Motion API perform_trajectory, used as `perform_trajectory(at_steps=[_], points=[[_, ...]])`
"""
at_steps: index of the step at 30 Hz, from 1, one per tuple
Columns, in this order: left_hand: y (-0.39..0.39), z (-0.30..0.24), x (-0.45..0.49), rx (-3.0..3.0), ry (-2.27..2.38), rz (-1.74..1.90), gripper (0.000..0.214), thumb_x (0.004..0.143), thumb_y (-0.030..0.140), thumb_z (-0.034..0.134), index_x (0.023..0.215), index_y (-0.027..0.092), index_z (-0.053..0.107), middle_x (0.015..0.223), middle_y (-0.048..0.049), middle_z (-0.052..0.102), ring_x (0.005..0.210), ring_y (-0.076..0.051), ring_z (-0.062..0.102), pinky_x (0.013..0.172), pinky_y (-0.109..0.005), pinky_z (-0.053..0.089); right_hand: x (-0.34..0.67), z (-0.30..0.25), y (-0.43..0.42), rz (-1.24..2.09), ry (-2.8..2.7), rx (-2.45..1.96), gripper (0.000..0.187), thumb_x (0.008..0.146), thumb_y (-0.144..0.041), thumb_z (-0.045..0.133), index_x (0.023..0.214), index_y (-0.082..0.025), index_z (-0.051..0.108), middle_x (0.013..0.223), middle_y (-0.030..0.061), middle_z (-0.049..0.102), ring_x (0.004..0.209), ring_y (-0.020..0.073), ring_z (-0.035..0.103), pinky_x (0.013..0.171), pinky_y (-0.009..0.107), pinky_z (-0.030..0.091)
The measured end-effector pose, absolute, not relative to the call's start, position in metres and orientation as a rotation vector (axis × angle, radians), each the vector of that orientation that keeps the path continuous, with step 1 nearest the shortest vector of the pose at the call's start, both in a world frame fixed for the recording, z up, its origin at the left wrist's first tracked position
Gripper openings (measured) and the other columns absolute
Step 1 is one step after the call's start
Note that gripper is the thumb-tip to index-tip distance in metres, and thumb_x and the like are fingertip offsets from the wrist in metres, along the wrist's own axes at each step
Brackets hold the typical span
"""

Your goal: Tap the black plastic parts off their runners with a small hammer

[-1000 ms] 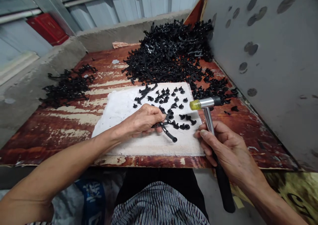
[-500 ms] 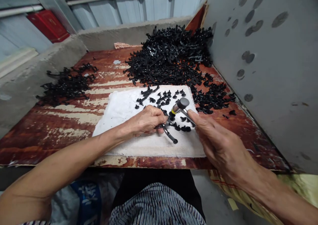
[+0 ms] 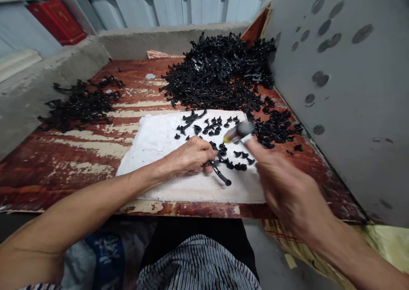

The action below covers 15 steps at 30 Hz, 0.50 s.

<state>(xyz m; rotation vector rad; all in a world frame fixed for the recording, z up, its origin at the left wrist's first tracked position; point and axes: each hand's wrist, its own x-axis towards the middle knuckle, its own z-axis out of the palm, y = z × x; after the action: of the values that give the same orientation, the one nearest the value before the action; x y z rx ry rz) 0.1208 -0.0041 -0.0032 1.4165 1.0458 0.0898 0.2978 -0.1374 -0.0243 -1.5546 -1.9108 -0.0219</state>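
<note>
My left hand (image 3: 197,153) is closed on a black bracket with several arms (image 3: 222,175), keeping it low over the white cloth (image 3: 153,153). One arm of the bracket points toward me and ends in a round tip. In my right hand (image 3: 277,175) is a small mallet (image 3: 241,131), its head smeared by motion. The mallet head is raised a little above and right of the bracket, apart from it. Small black knob-like pieces (image 3: 241,166) lie on the cloth beside the bracket, and others (image 3: 212,127) sit farther back. My left fingers hide part of the bracket.
A big heap of black parts (image 3: 220,68) covers the back right of the worn red-brown tabletop (image 3: 79,153), with loose small pieces (image 3: 277,128) spilling from it. A smaller pile (image 3: 79,104) lies at left. A grey panel (image 3: 351,111) borders the right side.
The mallet has lifted away from the bracket, up and to the right, with my right hand. My left hand keeps its hold on the bracket. The whole view has shifted slightly.
</note>
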Motion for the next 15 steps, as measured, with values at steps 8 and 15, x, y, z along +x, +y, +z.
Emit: perform_trajectory(at_steps=[8, 15], points=[[-0.0037, -0.0058, 0.1188, 1.466, 0.997, 0.095, 0.024, 0.088, 0.019, 0.049, 0.065, 0.017, 0.051, 0.051, -0.0017, 0.06, 0.025, -0.002, 0.032, 0.028, -0.018, 0.018, 0.2947, -0.0217, -0.1424, -0.01, -1.983, -1.638, 0.063, 0.088, -0.008, 0.039, 0.149, -0.024, 0.034, 0.099, 0.0091, 0.068, 0.075, 0.0209, 0.069, 0.064, 0.033, 0.06], [-0.0086, -0.0055, 0.1205, 1.515, 0.999, 0.109, 0.021, 0.086, 0.019, 0.05, 0.065, 0.017, 0.049, 0.053, -0.0007, 0.061, 0.026, -0.003, 0.034, 0.028, -0.017, 0.021, 0.2929, -0.0297, -0.137, 0.025, -1.993, -1.658, 0.051, 0.09, -0.01, 0.037, 0.141, -0.013, 0.046, 0.1, 0.0144, 0.069, 0.083, 0.0243, 0.07, 0.068, 0.038, 0.06]])
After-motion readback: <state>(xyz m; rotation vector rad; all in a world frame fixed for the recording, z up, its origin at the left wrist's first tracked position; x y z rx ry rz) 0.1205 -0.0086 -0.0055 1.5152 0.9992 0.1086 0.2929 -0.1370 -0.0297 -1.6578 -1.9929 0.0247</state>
